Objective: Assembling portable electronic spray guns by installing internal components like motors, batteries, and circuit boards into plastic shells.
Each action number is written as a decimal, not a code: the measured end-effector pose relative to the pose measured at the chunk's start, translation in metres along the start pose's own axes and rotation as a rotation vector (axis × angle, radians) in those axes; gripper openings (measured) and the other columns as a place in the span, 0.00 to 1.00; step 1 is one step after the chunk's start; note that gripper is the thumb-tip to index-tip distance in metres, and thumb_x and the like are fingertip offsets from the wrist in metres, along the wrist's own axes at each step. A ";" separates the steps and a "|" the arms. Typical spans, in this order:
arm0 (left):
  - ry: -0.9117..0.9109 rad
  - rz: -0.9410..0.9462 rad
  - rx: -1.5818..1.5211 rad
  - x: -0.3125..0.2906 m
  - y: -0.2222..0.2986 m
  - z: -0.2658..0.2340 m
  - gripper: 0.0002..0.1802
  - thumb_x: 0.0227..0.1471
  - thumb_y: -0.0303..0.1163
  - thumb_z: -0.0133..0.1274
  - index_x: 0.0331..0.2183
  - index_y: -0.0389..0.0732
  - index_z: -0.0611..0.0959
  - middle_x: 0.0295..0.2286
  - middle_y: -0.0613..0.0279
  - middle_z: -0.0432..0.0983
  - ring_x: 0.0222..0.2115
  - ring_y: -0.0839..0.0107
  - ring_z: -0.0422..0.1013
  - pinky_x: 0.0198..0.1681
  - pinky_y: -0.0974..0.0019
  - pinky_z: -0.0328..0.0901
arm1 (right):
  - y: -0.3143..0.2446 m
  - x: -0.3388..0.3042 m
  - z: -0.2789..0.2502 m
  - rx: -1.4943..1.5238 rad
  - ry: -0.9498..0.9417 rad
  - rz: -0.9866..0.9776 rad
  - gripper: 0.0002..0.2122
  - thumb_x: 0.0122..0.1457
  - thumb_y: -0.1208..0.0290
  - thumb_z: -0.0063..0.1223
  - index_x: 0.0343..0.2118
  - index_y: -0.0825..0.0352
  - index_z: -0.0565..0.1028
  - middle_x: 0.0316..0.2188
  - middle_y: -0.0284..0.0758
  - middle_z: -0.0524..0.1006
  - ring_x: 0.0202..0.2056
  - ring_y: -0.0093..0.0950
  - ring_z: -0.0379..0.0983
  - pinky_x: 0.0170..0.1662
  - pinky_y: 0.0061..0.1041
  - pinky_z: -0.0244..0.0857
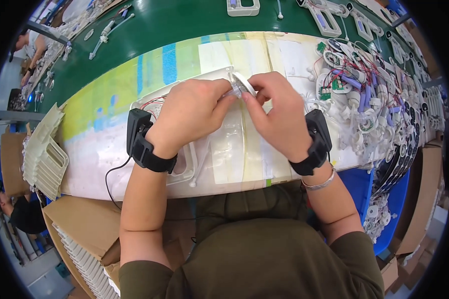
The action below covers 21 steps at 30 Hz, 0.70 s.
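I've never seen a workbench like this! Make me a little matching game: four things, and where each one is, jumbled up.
Things
1. White round part
2. Blue bin
3. Tangle of red-wired parts
4. Open cardboard box

Places
A. On the right part of the table
B. At the lower left, with pale stacked pieces inside
C. Between the left hand and the right hand
D. At the lower right, with small white parts inside

Right pairs: 1-C, 2-D, 3-A, 4-B

Heap of parts [366, 97] on worktable [100, 159]
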<state>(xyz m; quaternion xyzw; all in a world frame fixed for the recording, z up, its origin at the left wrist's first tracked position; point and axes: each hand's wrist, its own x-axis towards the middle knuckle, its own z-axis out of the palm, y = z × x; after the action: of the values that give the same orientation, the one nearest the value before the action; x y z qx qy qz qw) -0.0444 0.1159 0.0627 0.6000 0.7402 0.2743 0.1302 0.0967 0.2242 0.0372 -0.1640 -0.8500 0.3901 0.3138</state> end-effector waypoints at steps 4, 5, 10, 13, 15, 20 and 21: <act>0.076 -0.040 0.032 -0.004 0.000 0.005 0.08 0.49 0.33 0.49 0.28 0.37 0.76 0.20 0.50 0.73 0.24 0.49 0.70 0.26 0.53 0.63 | 0.008 0.001 0.018 -0.130 0.136 -0.300 0.15 0.51 0.76 0.54 0.41 0.69 0.65 0.29 0.42 0.72 0.32 0.38 0.71 0.30 0.33 0.66; 0.075 -0.043 0.025 -0.005 0.000 0.006 0.08 0.49 0.33 0.49 0.28 0.37 0.76 0.20 0.50 0.73 0.24 0.49 0.70 0.26 0.53 0.63 | 0.011 0.003 0.018 -0.107 0.089 -0.231 0.14 0.52 0.75 0.53 0.40 0.69 0.65 0.28 0.43 0.72 0.31 0.40 0.71 0.30 0.34 0.66; 0.355 0.092 0.263 -0.020 -0.016 -0.011 0.16 0.47 0.37 0.54 0.37 0.37 0.78 0.33 0.51 0.75 0.36 0.51 0.69 0.40 0.56 0.62 | 0.006 0.021 0.003 -0.244 -0.104 -0.110 0.11 0.56 0.69 0.49 0.38 0.68 0.64 0.21 0.45 0.72 0.26 0.44 0.71 0.27 0.36 0.66; 0.201 -0.090 0.419 -0.047 -0.037 -0.012 0.30 0.39 0.43 0.60 0.44 0.38 0.75 0.44 0.53 0.70 0.44 0.56 0.66 0.48 0.53 0.58 | 0.016 0.037 0.002 -0.672 -0.265 -0.007 0.15 0.59 0.64 0.46 0.41 0.71 0.67 0.17 0.44 0.73 0.17 0.38 0.71 0.25 0.29 0.65; 0.145 -0.203 0.495 -0.054 -0.045 0.000 0.37 0.33 0.46 0.63 0.46 0.39 0.73 0.48 0.55 0.67 0.48 0.57 0.63 0.51 0.45 0.54 | 0.038 0.048 0.005 -0.298 -0.289 0.119 0.15 0.58 0.61 0.45 0.32 0.73 0.68 0.16 0.46 0.73 0.20 0.41 0.72 0.26 0.35 0.66; 0.206 -0.229 0.437 -0.054 -0.042 0.014 0.34 0.36 0.47 0.62 0.45 0.40 0.74 0.46 0.56 0.68 0.46 0.55 0.63 0.50 0.42 0.53 | 0.033 0.048 0.003 -0.130 -0.386 0.305 0.16 0.57 0.61 0.47 0.32 0.75 0.70 0.17 0.46 0.73 0.19 0.39 0.72 0.25 0.32 0.65; 0.181 -0.245 0.487 -0.053 -0.041 0.014 0.32 0.37 0.46 0.62 0.44 0.39 0.74 0.45 0.56 0.68 0.46 0.55 0.63 0.49 0.42 0.53 | 0.033 0.047 0.002 -0.124 -0.384 0.307 0.17 0.57 0.61 0.47 0.32 0.75 0.71 0.16 0.46 0.73 0.19 0.38 0.72 0.25 0.31 0.65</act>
<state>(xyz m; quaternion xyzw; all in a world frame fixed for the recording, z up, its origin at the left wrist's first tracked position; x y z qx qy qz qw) -0.0575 0.0629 0.0214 0.4925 0.8600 0.1230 -0.0525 0.0615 0.2688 0.0304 -0.2328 -0.8816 0.4041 0.0728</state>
